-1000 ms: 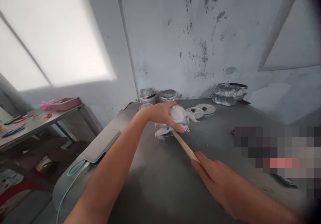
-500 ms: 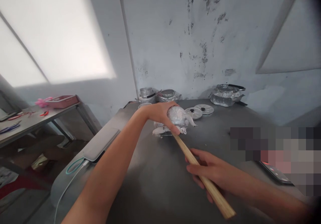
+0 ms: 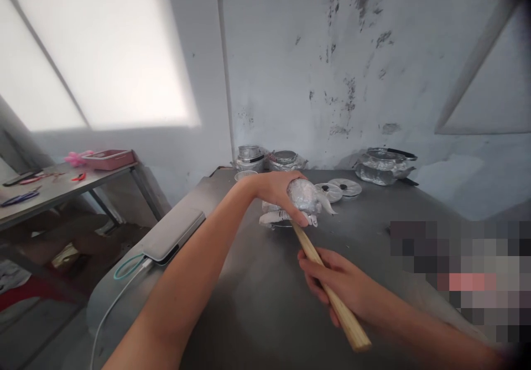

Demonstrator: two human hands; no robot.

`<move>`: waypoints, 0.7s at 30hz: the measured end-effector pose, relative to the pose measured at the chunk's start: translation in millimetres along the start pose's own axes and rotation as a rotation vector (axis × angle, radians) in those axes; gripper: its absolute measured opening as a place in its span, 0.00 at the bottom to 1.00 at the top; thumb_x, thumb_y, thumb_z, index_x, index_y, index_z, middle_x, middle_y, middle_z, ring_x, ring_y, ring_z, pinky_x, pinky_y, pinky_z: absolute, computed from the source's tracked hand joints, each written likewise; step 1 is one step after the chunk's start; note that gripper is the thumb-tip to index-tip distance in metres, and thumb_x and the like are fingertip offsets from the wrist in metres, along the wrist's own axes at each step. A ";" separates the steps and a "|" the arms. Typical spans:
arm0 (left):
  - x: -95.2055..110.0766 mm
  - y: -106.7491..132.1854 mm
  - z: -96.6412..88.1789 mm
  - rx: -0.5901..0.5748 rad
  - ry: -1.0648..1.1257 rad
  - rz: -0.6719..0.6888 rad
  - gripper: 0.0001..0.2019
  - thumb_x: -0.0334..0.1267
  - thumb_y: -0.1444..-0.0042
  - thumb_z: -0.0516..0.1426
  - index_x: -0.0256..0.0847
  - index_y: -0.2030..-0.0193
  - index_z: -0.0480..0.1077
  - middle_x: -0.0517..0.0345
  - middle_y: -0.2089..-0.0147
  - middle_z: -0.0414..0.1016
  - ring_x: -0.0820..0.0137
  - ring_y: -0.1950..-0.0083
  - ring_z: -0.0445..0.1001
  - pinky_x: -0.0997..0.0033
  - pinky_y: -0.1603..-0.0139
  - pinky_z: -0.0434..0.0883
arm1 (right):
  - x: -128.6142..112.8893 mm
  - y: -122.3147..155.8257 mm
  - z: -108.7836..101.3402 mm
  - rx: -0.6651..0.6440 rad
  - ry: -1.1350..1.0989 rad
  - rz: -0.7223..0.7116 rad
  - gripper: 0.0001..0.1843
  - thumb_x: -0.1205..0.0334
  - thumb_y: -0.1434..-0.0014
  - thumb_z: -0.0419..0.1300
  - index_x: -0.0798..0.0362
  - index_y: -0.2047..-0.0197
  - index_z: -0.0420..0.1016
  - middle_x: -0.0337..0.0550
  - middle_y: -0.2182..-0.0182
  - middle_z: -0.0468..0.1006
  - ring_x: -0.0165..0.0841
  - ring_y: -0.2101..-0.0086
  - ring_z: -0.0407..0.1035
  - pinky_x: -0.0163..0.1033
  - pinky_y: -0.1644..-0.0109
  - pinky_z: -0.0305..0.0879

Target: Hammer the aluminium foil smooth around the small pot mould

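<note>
My left hand (image 3: 286, 193) is closed around a rounded, shiny bundle (image 3: 303, 194) wrapped in clear plastic, its twisted tail sticking out to the right. Under the bundle lies a white roll (image 3: 274, 217) with dark marks, on something flat and round that is mostly hidden. In my right hand (image 3: 332, 281) is a wooden stick (image 3: 342, 314), slanting from the near right up toward the bundle. The stick's far end meets my left thumb and the roll; what it joins there is hidden.
Plastic-wrapped pots (image 3: 286, 160) stand along the wall, another pot (image 3: 380, 165) at the right. Two clear round lids (image 3: 346, 187) lie behind the bundle. A power bank (image 3: 174, 236) with a white cable lies on the dark table (image 3: 244, 303). A side table holds a pink basket (image 3: 110, 160).
The view has turned slightly left. My right hand and the stick's near end have shifted left, steepening the stick's slant. My left hand stays on the bundle.
</note>
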State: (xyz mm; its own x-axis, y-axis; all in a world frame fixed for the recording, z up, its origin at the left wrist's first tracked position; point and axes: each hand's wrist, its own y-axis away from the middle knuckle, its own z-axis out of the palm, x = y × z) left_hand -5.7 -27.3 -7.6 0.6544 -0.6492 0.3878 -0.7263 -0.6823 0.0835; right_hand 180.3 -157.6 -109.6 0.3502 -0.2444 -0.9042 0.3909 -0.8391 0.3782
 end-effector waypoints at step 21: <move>0.6 0.2 0.9 -0.016 -0.042 -0.049 0.57 0.69 0.60 0.62 0.55 0.26 0.43 0.58 0.24 0.46 0.47 0.29 0.53 0.53 0.37 0.64 | 23.8 -1.5 -8.8 -0.016 0.073 0.005 0.13 0.48 0.34 0.50 0.48 0.54 0.61 0.27 0.83 0.64 0.25 0.87 0.60 0.30 0.84 0.64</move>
State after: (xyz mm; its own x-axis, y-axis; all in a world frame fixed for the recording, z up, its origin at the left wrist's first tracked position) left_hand -5.3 -28.2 -8.2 0.6974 -0.6286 0.3442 -0.6961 -0.7085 0.1164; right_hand 195.6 -157.9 -129.9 0.4136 -0.2120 -0.8854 0.4026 -0.8297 0.3867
